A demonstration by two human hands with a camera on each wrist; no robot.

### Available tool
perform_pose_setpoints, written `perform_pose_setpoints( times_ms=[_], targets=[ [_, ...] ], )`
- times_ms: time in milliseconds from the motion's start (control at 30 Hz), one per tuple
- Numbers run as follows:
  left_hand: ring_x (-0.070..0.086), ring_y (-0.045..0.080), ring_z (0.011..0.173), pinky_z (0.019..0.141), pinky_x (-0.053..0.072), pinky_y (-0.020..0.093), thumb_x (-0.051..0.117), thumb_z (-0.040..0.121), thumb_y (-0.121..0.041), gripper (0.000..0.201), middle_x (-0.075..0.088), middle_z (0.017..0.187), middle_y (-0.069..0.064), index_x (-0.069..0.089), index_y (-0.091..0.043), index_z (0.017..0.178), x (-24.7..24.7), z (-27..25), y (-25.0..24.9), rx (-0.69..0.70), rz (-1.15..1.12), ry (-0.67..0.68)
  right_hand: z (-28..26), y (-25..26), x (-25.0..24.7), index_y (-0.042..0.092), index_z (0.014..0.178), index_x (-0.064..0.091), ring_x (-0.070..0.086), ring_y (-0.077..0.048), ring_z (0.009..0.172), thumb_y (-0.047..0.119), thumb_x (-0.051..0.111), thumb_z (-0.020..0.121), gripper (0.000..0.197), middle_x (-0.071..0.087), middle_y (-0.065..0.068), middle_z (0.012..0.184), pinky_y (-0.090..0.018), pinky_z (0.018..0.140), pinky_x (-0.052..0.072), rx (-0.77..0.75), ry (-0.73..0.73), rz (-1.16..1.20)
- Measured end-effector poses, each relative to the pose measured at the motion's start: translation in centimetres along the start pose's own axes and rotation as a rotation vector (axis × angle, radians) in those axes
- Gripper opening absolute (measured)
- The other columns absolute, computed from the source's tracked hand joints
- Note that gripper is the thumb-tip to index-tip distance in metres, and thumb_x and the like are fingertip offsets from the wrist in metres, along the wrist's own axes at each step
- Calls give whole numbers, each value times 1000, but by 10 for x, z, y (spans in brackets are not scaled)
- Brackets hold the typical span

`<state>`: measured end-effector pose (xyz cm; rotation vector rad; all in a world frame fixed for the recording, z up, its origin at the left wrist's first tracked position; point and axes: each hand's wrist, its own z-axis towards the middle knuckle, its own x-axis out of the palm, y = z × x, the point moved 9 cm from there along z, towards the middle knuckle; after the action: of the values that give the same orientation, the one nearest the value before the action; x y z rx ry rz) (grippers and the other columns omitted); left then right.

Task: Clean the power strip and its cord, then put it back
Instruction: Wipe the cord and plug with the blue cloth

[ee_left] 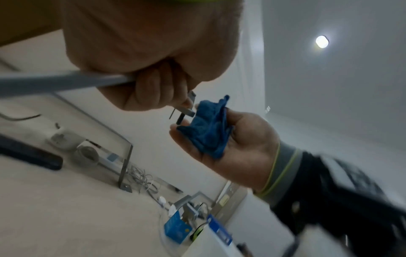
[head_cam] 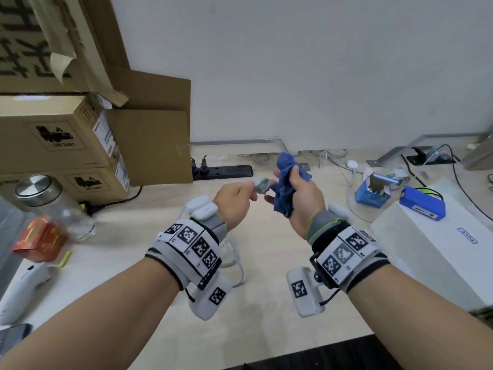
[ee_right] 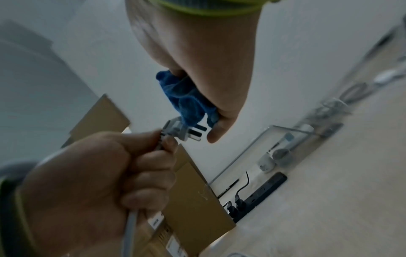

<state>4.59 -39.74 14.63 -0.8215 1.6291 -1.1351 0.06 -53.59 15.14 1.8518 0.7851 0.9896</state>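
Pale desk (head_cam: 266,263), left hand (head_cam: 234,204) pinching plug (ee_right: 179,130), right hand (head_cam: 304,196) gripping blue cloth (head_cam: 286,182)

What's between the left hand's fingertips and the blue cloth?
The white plug, prongs toward the blue cloth, which the right hand grips; left hand pinches the plug's base. Right wrist view.

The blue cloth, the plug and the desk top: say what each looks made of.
Blue cloth: soft, nappy fabric, perhaps microfibre; it bunches and droops in the right hand.
Plug: pale grey moulded plastic, matt, with dark prongs, probably metal; the left hand pinches it.
Desk top: pale wood-grain surface, smooth and matt, likely laminate; solid wood cannot be ruled out.
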Motion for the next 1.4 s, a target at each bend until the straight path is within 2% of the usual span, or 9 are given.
perform_pose_setpoints(
  times_ms=[133, 200, 367, 567, 800, 967, 1133, 1300, 1400],
  targets=[
    [25, 16, 41, 45, 19, 20, 38, 94, -35, 44, 35, 47, 1, 38, -17, 53, 13, 0, 5, -182, -164, 62, -6, 12, 27, 20, 100, 65, 56, -5, 67, 28, 46, 98, 20, 63, 3, 78, -27, 69, 46, -452, 82, -597],
    [25, 16, 39, 45, 19, 21, 35, 95, -40, 49, 36, 46, 2, 35, -17, 52, 20, 1, 0, -166, -149, 85, -2, 6, 29, 28, 95, 62, 57, -14, 73, 41, 41, 91, 25, 62, 6, 79, -26, 68, 45, -487, 32, -698],
    [24, 18, 43, 48, 20, 23, 30, 83, -47, 46, 35, 45, 0, 35, -22, 45, 31, 4, -13, 21, -67, 124, 19, 8, -2, 19, 63, 48, 45, -16, 54, 21, 47, 96, 33, 48, 1, 59, -27, 59, 42, -255, -297, -347],
    [20, 11, 35, 44, 16, 21, 29, 100, -38, 54, 27, 38, -8, 29, -24, 48, 28, 4, -17, 26, -167, 94, 33, -13, -2, 13, 105, 56, 61, -23, 71, 29, 51, 96, 19, 61, -6, 81, -33, 63, 51, 98, -237, 64],
    [19, 10, 33, 40, 16, 17, 31, 99, -37, 52, 30, 40, -4, 28, -19, 51, 25, 3, -20, -143, -294, 95, 12, 11, 14, 22, 73, 59, 49, -19, 57, 21, 56, 90, 18, 55, 1, 63, -29, 54, 41, -248, -100, -332],
    [32, 18, 49, 48, 22, 28, 29, 102, -23, 53, 37, 49, 3, 31, -13, 50, 33, -6, -51, 197, 125, -81, 13, 17, -4, 15, 58, 42, 37, -18, 52, 7, 45, 87, 30, 43, 1, 55, -25, 52, 34, -206, -340, -243],
    [33, 21, 53, 56, 19, 30, 22, 92, -33, 44, 43, 53, 9, 32, -14, 54, 33, -9, -71, 391, 248, -79, 16, 8, -4, 10, 81, 53, 49, -22, 57, 14, 48, 89, 10, 52, -6, 68, -25, 51, 40, 94, -311, 3],
    [34, 20, 47, 52, 26, 26, 31, 99, -28, 49, 40, 49, 4, 41, -10, 54, 10, 14, -39, -9, 30, -128, 20, 10, 12, 9, 117, 57, 61, -31, 100, 34, 47, 96, 34, 60, -10, 100, -44, 86, 51, 56, -63, 207],
    [29, 21, 43, 46, 22, 22, 35, 96, -24, 47, 36, 46, 7, 38, -10, 51, 13, 13, -26, -197, -167, -83, 17, 15, 12, 19, 90, 65, 61, -26, 84, 26, 53, 88, 13, 65, -7, 85, -39, 75, 50, -189, -61, -241]
  ],
)
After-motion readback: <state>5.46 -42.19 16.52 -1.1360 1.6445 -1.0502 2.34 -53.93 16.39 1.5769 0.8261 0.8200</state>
